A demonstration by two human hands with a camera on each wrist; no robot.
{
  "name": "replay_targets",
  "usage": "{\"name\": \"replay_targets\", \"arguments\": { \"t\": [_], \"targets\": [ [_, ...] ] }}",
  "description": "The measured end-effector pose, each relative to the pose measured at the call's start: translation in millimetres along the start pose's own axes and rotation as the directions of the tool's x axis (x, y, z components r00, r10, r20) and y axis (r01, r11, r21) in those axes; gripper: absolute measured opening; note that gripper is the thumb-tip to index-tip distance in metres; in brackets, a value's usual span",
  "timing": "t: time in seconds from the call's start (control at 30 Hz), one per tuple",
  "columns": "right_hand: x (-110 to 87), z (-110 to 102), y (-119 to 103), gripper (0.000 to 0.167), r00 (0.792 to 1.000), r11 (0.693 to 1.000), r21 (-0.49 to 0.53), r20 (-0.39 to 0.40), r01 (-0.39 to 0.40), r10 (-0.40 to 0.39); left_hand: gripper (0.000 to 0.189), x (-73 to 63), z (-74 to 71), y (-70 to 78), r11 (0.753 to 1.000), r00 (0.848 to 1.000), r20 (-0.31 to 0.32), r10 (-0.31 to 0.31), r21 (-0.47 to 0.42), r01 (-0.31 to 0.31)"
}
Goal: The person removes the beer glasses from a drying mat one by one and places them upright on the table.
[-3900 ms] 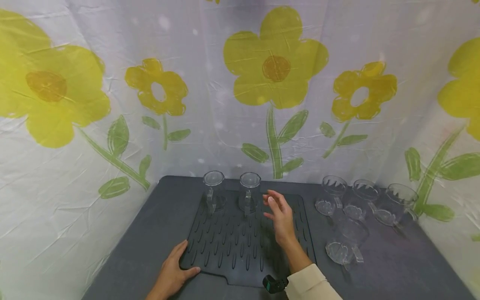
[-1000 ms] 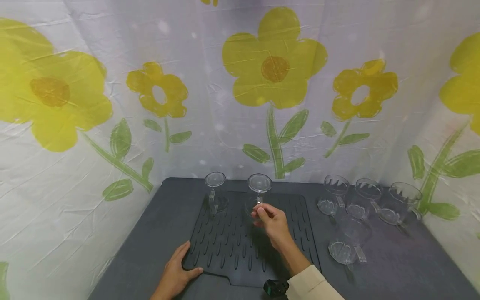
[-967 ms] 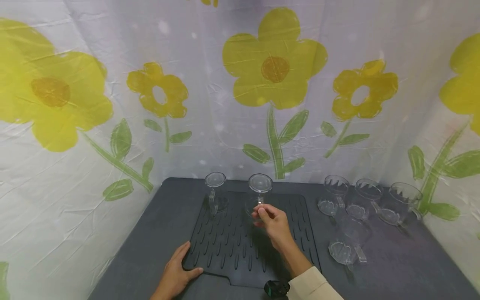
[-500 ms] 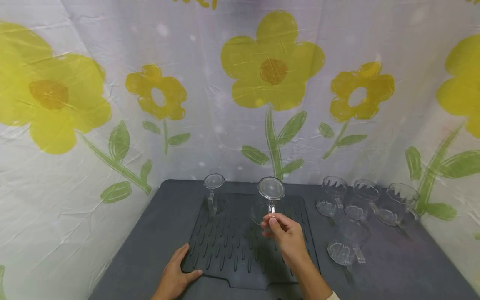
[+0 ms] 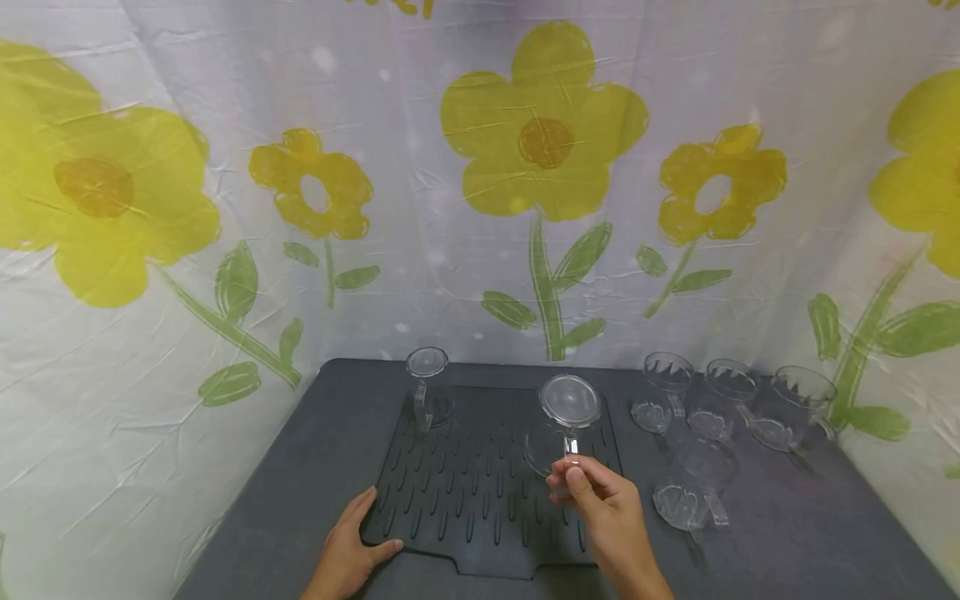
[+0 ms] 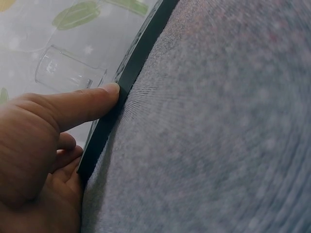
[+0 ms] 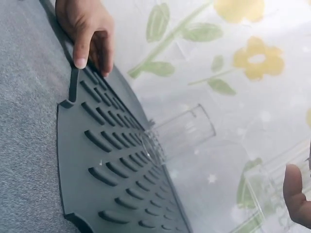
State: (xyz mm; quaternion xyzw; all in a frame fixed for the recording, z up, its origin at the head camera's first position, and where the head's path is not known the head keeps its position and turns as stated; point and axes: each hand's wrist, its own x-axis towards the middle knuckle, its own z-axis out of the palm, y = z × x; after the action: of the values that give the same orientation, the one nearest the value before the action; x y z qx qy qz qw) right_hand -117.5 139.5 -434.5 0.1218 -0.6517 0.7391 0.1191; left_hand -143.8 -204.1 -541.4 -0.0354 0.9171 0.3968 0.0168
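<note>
My right hand [image 5: 611,521] pinches the handle of an upside-down clear glass mug [image 5: 570,402] between thumb and fingers, over the right part of the dark ridged drying mat [image 5: 480,496]. In the right wrist view, that glass mug [image 7: 265,194] is cut off at the edge and appears apart from the mat. My left hand [image 5: 348,542] rests at the mat's front left corner, thumb on the front edge and fingers along the left side. In the left wrist view the thumb [image 6: 92,104] touches the mat's edge. Another inverted glass mug [image 5: 427,364] stands at the mat's back left.
Several clear mugs stand upright on the grey table [image 5: 262,500] to the right: a back row with its rightmost mug [image 5: 802,387], and a nearer mug [image 5: 678,504] beside the mat. A flower-printed curtain [image 5: 420,275] closes off the back and sides.
My right hand has taken the second inverted mug by its handle. It has lifted it from the mat's back row and brought it right and nearer. The left hand stays at the corner.
</note>
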Motion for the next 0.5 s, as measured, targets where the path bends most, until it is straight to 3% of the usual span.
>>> {"name": "replay_targets", "arguments": {
  "t": [0.23,0.37,0.5],
  "targets": [
    [-11.0,-6.6,-5.0,0.023,0.999,0.997,0.059,0.006,0.048,-0.049,0.101,0.4,-0.7,-1.0,0.999,0.999,-0.018,0.039,0.001,-0.039],
    [-14.9,-10.1,-4.9,0.019,0.992,0.989,0.073,-0.003,0.129,-0.129,0.101,-0.1,-0.3,-1.4,0.999,0.999,-0.019,0.038,0.004,-0.038],
    [-15.5,-14.1,-5.3,0.021,0.972,0.968,0.094,0.016,0.234,-0.236,0.101,-0.2,0.6,-2.3,0.999,0.999,-0.021,0.035,0.010,-0.034]
  ]
}}
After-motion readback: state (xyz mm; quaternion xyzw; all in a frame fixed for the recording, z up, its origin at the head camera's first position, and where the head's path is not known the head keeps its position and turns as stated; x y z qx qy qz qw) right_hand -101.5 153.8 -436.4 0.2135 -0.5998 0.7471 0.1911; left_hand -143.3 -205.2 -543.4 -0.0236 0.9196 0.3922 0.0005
